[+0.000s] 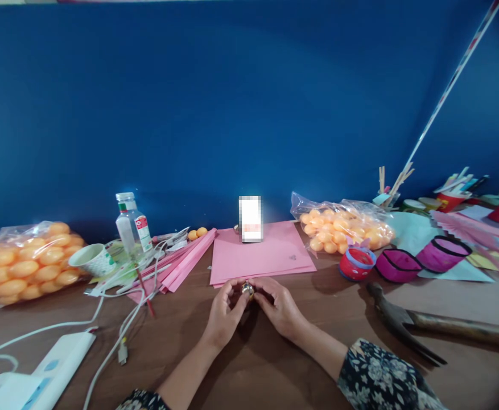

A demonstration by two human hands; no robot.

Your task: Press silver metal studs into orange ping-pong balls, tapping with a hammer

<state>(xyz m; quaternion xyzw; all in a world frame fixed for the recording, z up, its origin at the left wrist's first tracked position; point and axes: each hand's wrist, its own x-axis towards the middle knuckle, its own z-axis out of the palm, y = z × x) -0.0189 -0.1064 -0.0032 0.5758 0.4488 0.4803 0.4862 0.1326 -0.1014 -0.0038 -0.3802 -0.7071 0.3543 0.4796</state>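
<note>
Between my two hands, above the brown table [249,373], is a small shiny gold-coloured ball [247,289], perhaps a bell; its underside is hidden. My left hand [226,313] pinches it from the left with thumb and fingers. From the right, my right hand [281,307] closes its fingertips on the same ball. Just beyond the hands lie pink sheets of paper [262,256] with a small dark mark near their right corner. A blurred-out white rectangular object [251,219] stands at the back of the sheets, and a small shiny thing [236,229] shows beside it.
A claw hammer [403,322] lies at right, below magenta fabric rings [398,266] and a red cup [357,265]. Bags of orange balls [338,228] flank the papers. White cables [125,327], a power strip [57,364] and a glass bottle [132,225] occupy the left.
</note>
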